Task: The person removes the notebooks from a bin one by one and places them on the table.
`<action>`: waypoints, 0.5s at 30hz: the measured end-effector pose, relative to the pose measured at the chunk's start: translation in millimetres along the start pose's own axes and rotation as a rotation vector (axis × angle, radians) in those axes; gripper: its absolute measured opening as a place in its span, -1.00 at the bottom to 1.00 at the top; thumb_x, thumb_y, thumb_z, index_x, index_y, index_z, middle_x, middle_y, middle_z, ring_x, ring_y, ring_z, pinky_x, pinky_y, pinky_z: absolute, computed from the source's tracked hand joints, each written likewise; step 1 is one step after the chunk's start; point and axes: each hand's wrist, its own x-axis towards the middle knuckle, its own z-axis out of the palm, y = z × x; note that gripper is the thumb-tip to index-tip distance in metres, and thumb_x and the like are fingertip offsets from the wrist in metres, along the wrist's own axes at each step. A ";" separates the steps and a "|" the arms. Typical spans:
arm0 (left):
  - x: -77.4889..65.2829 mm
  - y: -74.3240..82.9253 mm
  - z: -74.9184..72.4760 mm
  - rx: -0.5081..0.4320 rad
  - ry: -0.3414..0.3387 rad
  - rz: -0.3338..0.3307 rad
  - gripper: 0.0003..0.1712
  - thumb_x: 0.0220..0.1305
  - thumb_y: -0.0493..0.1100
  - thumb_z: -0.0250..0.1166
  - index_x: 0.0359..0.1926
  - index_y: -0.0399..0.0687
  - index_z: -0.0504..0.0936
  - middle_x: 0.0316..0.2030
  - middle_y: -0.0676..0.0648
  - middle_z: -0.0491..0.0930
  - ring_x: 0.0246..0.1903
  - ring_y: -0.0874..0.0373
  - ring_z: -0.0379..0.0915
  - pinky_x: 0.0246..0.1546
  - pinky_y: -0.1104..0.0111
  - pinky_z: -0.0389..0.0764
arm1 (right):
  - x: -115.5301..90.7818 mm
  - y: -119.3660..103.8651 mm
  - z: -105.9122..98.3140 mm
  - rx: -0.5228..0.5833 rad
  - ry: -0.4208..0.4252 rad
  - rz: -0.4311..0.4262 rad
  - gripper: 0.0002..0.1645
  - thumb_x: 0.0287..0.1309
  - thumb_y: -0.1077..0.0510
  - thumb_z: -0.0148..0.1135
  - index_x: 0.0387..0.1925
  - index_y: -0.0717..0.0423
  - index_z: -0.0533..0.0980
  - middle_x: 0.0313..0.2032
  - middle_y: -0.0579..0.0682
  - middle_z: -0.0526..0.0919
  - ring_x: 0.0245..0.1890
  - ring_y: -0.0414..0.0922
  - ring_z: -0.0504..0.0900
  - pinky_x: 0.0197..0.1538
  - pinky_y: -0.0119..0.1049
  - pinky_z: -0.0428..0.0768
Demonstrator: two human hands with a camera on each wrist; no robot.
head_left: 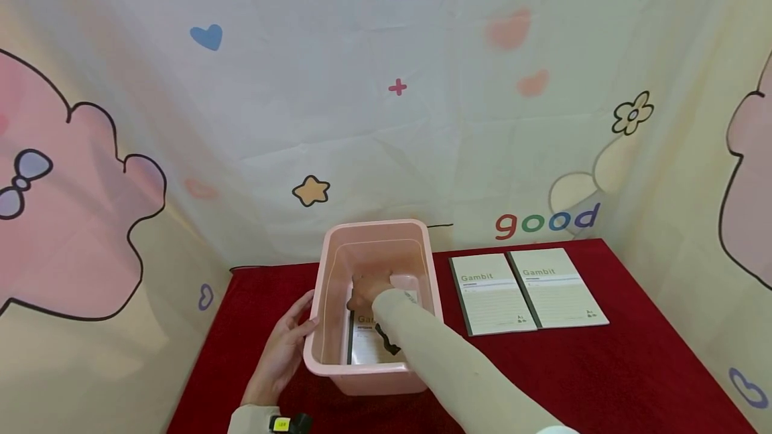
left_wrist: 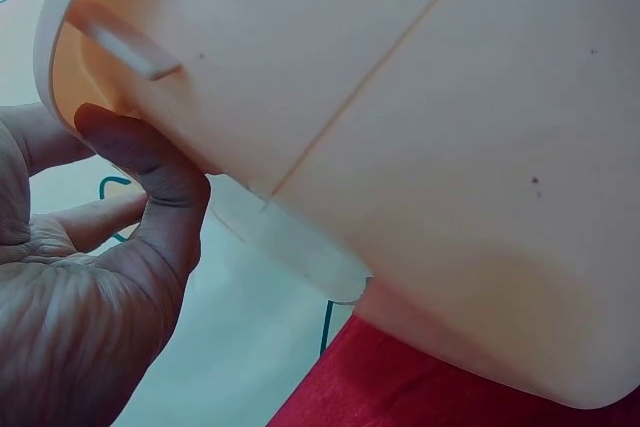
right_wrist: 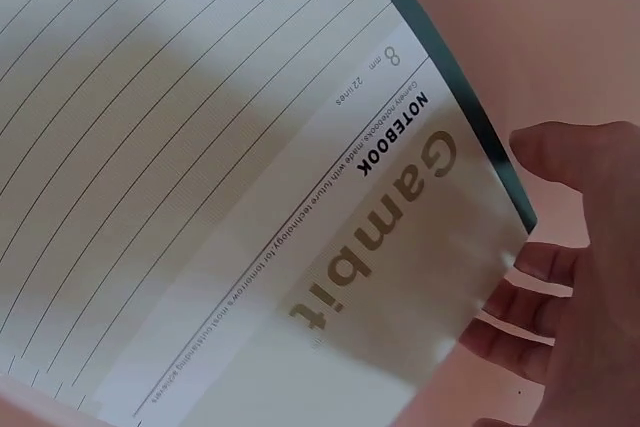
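Observation:
A pink plastic bin (head_left: 321,353) stands on the red cloth, with a Gambit notebook (head_left: 364,347) lying inside. My left hand (head_left: 282,352) holds the bin's left side, its bent thumb (left_wrist: 150,162) against the underside of the rim. Inside the bin, my right hand (head_left: 366,290) is at the notebook's top end. The right wrist view shows its fingers (right_wrist: 525,307) touching the top edge, with the thumb beside the green spine; their tips are partly hidden. Right of the bin lie two more Gambit notebooks, a left one (head_left: 491,297) and a right one (head_left: 561,290), edges meeting.
The red cloth (head_left: 579,380) covers the table. A printed curtain (head_left: 374,153) hangs close behind the bin and along both sides. My right forearm (head_left: 464,367) crosses over the bin's right front corner.

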 end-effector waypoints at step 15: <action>-1.1 0.2 -0.4 -0.009 -0.008 -0.004 -0.28 0.37 -0.22 0.18 0.48 0.09 0.14 0.46 -0.09 0.09 0.41 -0.24 0.15 0.28 -0.08 0.36 | -11.5 -4.0 -1.9 -0.113 -0.044 0.029 -0.05 -0.05 -0.53 0.22 0.25 -0.07 0.40 -0.05 -0.04 0.67 -0.04 -0.08 0.59 0.28 0.16 0.37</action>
